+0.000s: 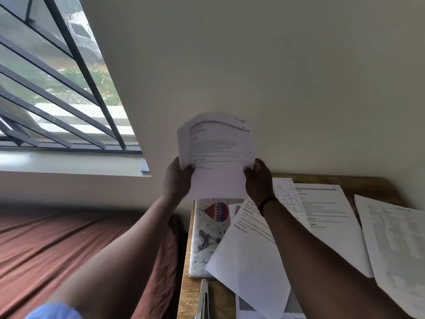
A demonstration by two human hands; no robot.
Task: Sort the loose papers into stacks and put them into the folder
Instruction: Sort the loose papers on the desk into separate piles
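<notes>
- Cream wall [276, 77] fills the background behind both hands, with a barred window [53, 88] far to their left.
- Below and left of the hands lies a bed [69, 245] under a rust-brown sheet, hard against the wooden bench [187, 293].
- Left hand [177, 178] is raised in front of the wall, fingers curled round the left edge of a sheaf [217, 155] of printed papers, thumb on the front.
- That sheaf stands nearly upright between the two hands, above the far edge of the bench; its print is blurred.
- Right hand [258, 178] grips the sheaf's right edge in the same way; a dark band [266, 203] circles its wrist.
- Under the hands, on the bench, lies a folder [207, 240] printed with a hot-air balloon, flat and closed as far as can be seen.
- One loose sheet [248, 261] lies aslant over the folder's right side, beneath the right forearm.
- Near the bench's front edge, below the folder, sits a metal clip [203, 298], partly cut off.
- Right of the right hand, more printed sheets [326, 222] lie overlapping on the bench.
- Farthest right of the hands, a sheet of tables [395, 249] lies tilted, running out of view.
</notes>
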